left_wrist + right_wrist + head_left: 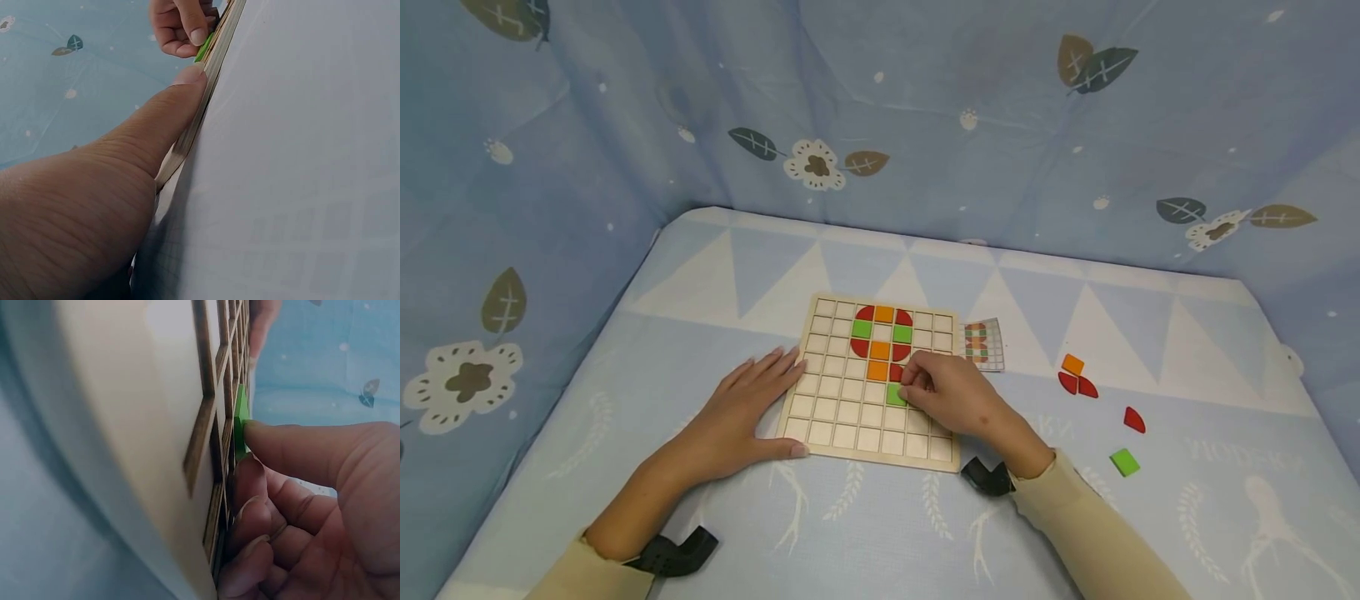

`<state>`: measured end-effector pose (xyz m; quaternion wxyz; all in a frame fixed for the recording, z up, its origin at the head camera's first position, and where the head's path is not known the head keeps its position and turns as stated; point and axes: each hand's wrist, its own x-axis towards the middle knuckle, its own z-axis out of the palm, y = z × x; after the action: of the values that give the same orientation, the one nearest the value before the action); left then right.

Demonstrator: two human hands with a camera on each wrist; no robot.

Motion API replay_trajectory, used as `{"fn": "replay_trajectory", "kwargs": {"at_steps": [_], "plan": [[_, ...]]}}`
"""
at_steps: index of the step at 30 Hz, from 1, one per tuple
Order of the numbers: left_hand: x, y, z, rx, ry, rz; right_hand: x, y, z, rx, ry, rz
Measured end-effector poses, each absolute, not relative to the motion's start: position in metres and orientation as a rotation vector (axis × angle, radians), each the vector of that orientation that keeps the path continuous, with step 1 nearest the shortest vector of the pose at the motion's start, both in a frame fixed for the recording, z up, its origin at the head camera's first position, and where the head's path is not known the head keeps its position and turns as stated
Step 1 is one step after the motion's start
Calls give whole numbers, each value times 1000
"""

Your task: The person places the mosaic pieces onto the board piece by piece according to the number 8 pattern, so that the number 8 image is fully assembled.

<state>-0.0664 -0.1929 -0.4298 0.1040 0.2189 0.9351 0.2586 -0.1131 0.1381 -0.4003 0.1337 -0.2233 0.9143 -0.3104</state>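
Note:
A wooden grid board (844, 436) lies on the table, with red quarter-round, orange and green square tiles set in its upper middle cells. My right hand (958, 396) pinches a green square tile (895, 395) over a cell below a red piece (896, 372). In the right wrist view the thumb presses that green tile's edge and the index fingertip sits under it, the other fingers curled by the grid. My left hand (741, 417) rests spread at the board's left side, fingertips on its edge and thumb at the lower left corner.
A pattern card (992, 343) with a printed coloured grid lies against the board's right side. Loose tiles lie farther right: an orange square (1072, 364), several red quarter-rounds (1134, 419) and a green square (1124, 462). A blue patterned curtain (917, 75) hangs behind the table.

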Motion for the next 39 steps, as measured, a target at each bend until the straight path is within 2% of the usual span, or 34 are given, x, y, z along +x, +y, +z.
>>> {"fn": "replay_trajectory", "kwargs": {"at_steps": [10,16,24,32,39], "plan": [[-65,-193,-429,674,2769,803,-109,140,-401,-575,2628,-974],[-65,-193,-428,671,2765,801,-94,158,-395,-610,2565,-1068],[-64,-192,-428,653,2764,792,-58,219,-389,-594,2642,-1154],[-65,-192,-428,640,2760,771,-28,292,-383,-277,2943,-824],[-65,-193,-428,644,2760,763,-23,345,-384,6,3013,-515]]}}
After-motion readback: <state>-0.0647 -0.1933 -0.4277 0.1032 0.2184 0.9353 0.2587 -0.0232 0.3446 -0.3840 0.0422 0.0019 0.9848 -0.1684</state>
